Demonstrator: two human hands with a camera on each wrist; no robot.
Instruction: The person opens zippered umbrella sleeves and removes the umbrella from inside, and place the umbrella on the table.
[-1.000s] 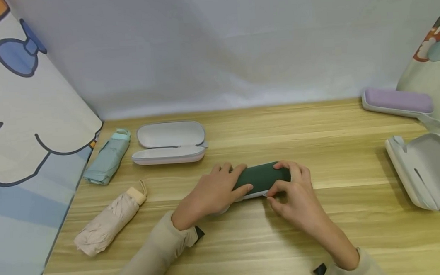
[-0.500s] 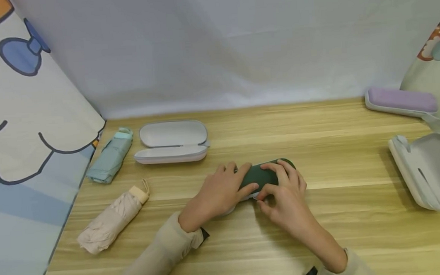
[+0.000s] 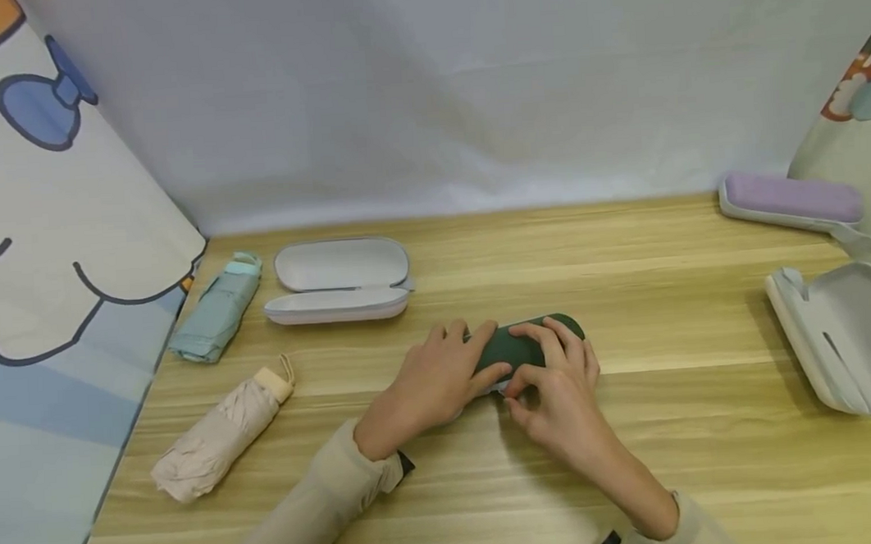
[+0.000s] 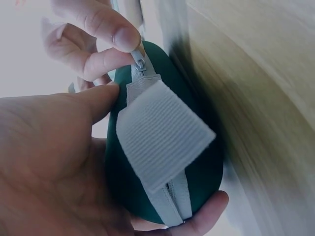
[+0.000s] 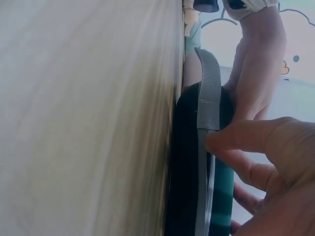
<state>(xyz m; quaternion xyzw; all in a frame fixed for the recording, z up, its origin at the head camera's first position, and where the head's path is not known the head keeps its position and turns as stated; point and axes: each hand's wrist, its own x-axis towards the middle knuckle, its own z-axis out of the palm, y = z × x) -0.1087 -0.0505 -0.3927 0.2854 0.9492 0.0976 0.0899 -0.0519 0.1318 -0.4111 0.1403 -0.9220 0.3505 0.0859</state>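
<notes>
A dark green zip case (image 3: pixel 509 352) with rounded ends lies on the wooden table in front of me. My left hand (image 3: pixel 434 379) grips its left end, thumb and fingers spread around it in the left wrist view. My right hand (image 3: pixel 563 388) pinches the small metal zipper pull (image 4: pixel 140 62) between thumb and index finger, while its other fingers rest on the case's top. A ribbed grey fabric tab (image 4: pixel 165 132) sticks out at the left end, right beside the pull. Along the side, the grey zipper tape (image 5: pixel 202 196) shows a narrow dark gap.
Left of the hands lie a folded teal umbrella (image 3: pixel 218 310) and a folded beige umbrella (image 3: pixel 218 439). Behind the hands stands an open pale case (image 3: pixel 337 306). A lilac case (image 3: pixel 794 198) and an open cream case (image 3: pixel 801 343) are at the right.
My right hand has slid left along the case's near side with the zipper pull, coming close to the left thumb. The left hand keeps its grip.
</notes>
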